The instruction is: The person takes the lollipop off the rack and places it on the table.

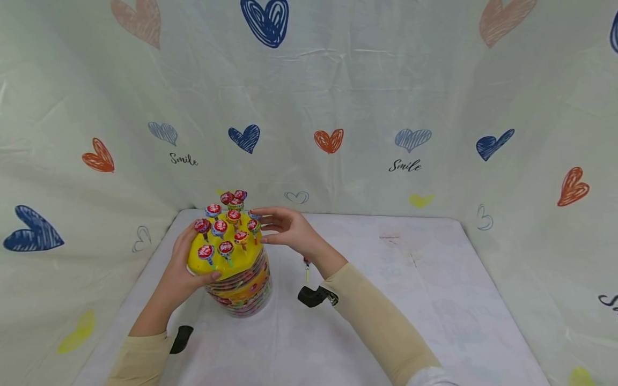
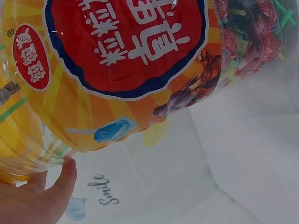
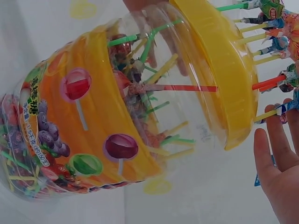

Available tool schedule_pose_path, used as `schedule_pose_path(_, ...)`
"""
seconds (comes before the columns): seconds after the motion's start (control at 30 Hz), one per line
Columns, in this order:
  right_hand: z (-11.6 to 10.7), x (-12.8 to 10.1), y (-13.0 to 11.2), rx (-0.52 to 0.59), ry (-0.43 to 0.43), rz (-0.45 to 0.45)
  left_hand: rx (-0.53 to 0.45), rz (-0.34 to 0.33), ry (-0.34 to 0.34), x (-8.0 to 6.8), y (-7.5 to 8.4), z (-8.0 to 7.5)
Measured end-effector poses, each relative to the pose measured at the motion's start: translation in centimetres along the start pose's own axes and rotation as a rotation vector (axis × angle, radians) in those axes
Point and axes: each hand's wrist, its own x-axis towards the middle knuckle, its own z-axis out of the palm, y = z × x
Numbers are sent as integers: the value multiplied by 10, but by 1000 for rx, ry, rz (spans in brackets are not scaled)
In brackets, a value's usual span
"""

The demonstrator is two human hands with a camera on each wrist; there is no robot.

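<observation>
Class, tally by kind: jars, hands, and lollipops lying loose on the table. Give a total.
jar: 1
hands, left hand and right hand: 2
loose lollipop: 1
Total: 4

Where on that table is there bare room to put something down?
The right half of the table, between the right sleeve and the heart-print cloth wall, lies bare. The near edge between both forearms is bare too. It is crowded at the left rear, where the left hand grips the lollipop jar and the right hand hovers beside it.
</observation>
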Motion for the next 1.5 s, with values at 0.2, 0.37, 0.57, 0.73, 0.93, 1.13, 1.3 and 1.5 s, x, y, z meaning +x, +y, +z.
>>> schedule_pose_path(0.2,-3,0,-1,14,49,-3,17,-2,-3,1,1,-1)
schedule_pose_path(0.37,-10,-4,1,60,109,-35,28,-16,-6,1,1,-1)
schedule_pose_path(0.57,-18,-12,6,110,153,-39,33,-20,-4,0,1,-2)
schedule_pose_path(0.73,-28,-21,20,107,187,-14,32,-30,-10,0,2,-2)
schedule_pose_path(0.93,-42,-37,44,100,246,59,32,-35,-9,1,2,-2)
schedule_pose_path(1.13,-54,-49,69,89,301,125,27,-40,-10,1,2,-1)
schedule_pose_path(1.3,-61,-60,90,94,348,186,20,-46,-12,1,2,-1)
schedule_pose_path(1.5,-68,-70,111,99,396,232,18,-30,-7,1,2,-1)
